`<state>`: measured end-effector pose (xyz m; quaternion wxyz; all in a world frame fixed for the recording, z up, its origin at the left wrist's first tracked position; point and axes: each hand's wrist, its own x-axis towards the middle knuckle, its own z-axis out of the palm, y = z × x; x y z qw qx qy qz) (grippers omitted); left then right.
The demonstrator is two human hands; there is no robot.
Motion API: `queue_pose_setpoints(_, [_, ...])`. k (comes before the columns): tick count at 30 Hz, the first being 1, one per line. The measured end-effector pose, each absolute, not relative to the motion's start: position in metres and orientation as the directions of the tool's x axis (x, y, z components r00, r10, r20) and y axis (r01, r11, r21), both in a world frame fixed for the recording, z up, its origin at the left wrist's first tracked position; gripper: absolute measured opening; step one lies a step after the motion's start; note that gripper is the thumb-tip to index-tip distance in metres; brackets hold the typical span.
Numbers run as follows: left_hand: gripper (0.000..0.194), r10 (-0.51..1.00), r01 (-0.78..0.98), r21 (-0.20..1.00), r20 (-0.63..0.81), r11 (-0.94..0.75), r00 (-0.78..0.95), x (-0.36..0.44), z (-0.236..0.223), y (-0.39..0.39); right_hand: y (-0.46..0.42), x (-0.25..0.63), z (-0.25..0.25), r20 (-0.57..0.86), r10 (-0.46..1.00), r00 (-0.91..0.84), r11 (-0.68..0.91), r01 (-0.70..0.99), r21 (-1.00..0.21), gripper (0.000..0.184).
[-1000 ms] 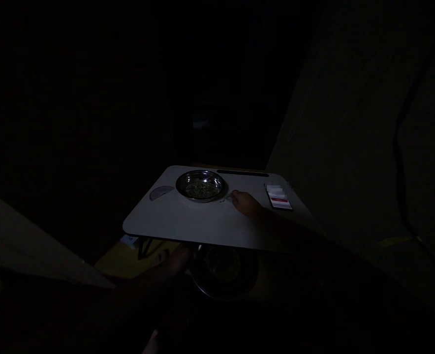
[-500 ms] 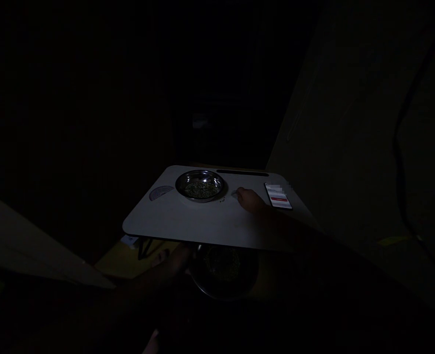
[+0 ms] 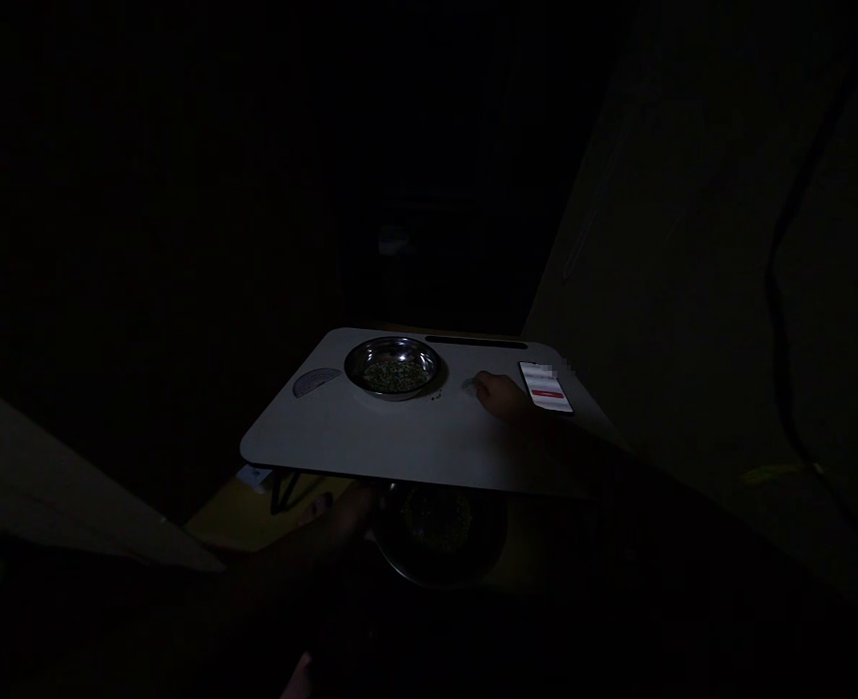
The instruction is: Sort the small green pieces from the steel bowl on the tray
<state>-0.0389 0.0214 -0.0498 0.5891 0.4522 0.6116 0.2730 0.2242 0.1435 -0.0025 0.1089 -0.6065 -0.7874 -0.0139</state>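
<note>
My right hand [image 3: 500, 396] rests over the white table, its fingers closed round a small, pale, see-through object [image 3: 471, 386] whose kind I cannot make out. To its left stands a shiny metal bowl [image 3: 433, 379] with small greenish pieces in it. A few tiny crumbs [image 3: 436, 396] lie between the bowl and the hand. Below the table's near edge, my left hand [image 3: 354, 503] grips the left rim of a second, larger metal bowl [image 3: 407, 573], also with greenish bits inside. Deep shadow hides most of the left fingers.
A lit phone [image 3: 547, 388] lies on the right side of the small white table [image 3: 356, 442]. At the left is a grey half-round print [image 3: 316, 382]. A dark slot [image 3: 477, 342] runs along the far edge. A cable [image 3: 778, 320] hangs along the right wall.
My right hand has shifted slightly to the right, away from the bowl on the table, with the small pale object still at its fingers. My left hand stays at the lower bowl.
</note>
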Motion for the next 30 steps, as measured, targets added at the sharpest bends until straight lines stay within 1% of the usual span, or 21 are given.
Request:
queue_pose_setpoints(2, [0.011, 0.871, 0.247, 0.855, -0.485, 0.455, 0.074, -0.039, -0.053, 0.023, 0.14, 0.222, -0.004, 0.197, 0.937, -0.289, 0.316, 0.94, -0.125, 0.023])
queue_pose_setpoints(5, [0.018, 0.882, 0.236, 0.863, -0.469, 0.446, 0.048, -0.04, -0.058, 0.024, 0.139, 0.216, -0.005, 0.213, 0.916, -0.34, 0.373, 0.916, -0.144, 0.024])
queue_pose_setpoints(9, [0.021, 0.881, 0.249, 0.868, -0.463, 0.429, 0.096, -0.041, -0.059, 0.023, 0.143, 0.207, -0.004, 0.207, 0.908, -0.365, 0.396, 0.908, -0.136, 0.023])
queue_pose_setpoints(12, [0.021, 0.871, 0.252, 0.864, -0.476, 0.437, 0.122, -0.042, -0.056, 0.022, 0.147, 0.201, -0.004, 0.2, 0.916, -0.348, 0.374, 0.921, -0.111, 0.022])
queue_pose_setpoints(15, [0.025, 0.87, 0.214, 0.867, -0.479, 0.449, 0.118, -0.043, -0.053, 0.021, 0.152, 0.198, -0.005, 0.196, 0.929, -0.315, 0.339, 0.936, -0.099, 0.022])
queue_pose_setpoints(22, [0.014, 0.871, 0.24, 0.856, -0.486, 0.458, 0.07, -0.045, -0.052, 0.018, 0.167, 0.204, -0.007, 0.169, 0.971, -0.168, 0.188, 0.976, -0.108, 0.025])
queue_pose_setpoints(26, [0.014, 0.886, 0.225, 0.87, -0.46, 0.438, 0.056, -0.046, -0.054, 0.016, 0.171, 0.211, -0.008, 0.16, 0.982, -0.102, 0.118, 0.988, -0.096, 0.026])
queue_pose_setpoints(28, [0.016, 0.893, 0.212, 0.881, -0.445, 0.422, 0.072, -0.047, -0.055, 0.017, 0.169, 0.213, -0.008, 0.181, 0.976, -0.125, 0.143, 0.985, -0.095, 0.025])
queue_pose_setpoints(30, [0.015, 0.886, 0.221, 0.875, -0.457, 0.431, 0.08, -0.046, -0.055, 0.019, 0.166, 0.213, -0.007, 0.209, 0.959, -0.194, 0.219, 0.97, -0.108, 0.025])
